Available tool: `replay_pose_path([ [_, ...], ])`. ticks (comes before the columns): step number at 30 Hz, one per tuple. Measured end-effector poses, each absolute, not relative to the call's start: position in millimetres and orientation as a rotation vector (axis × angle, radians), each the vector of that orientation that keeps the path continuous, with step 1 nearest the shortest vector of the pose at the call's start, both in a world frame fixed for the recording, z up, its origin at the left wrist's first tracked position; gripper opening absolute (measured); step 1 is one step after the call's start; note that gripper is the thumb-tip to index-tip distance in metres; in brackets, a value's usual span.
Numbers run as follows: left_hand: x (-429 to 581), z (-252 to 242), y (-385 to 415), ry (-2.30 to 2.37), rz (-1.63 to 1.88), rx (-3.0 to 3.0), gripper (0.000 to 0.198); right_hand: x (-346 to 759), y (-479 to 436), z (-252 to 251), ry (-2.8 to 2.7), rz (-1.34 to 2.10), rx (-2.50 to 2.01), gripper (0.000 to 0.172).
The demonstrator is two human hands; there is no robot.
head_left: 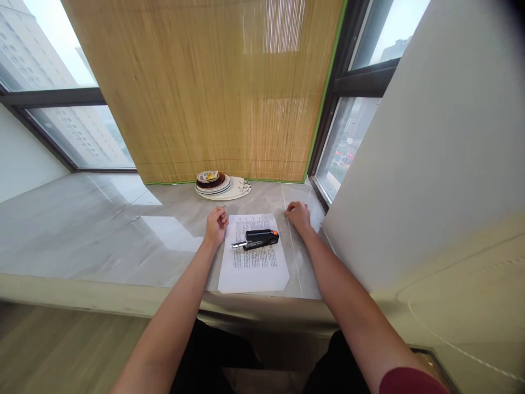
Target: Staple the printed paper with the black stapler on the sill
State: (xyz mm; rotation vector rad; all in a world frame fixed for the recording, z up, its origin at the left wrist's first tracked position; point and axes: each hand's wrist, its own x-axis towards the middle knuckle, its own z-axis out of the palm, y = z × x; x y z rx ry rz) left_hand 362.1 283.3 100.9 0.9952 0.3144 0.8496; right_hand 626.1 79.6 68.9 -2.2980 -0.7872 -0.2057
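While the left hand [216,224] and right hand [298,214] rest curled and empty, flanking the sheet [254,268], the untouched stapler [260,239] probably needs grasping first.

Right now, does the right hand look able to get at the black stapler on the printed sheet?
Probably yes. The right hand rests on the sill just beside the sheet, and the stapler lies on top of it in the open, with nothing between them.
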Motion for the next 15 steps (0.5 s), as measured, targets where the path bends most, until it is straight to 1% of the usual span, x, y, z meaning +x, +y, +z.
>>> replay_pose_path([
  [4,361,99,288,0.372,0.922,0.966,0.032,630,81,64,-0.794,-0.192,-2.206,0.018],
  [9,360,92,299,0.535,1.076,0.924,0.023,639,76,65,-0.623,-0.09,-1.985,0.022],
  [12,360,88,300,0.621,1.144,0.949,0.022,641,70,70,-0.521,-0.099,-1.937,0.028],
  [15,362,85,299,0.673,1.187,0.999,0.021,631,63,75,-0.56,-0.081,-1.965,0.021],
])
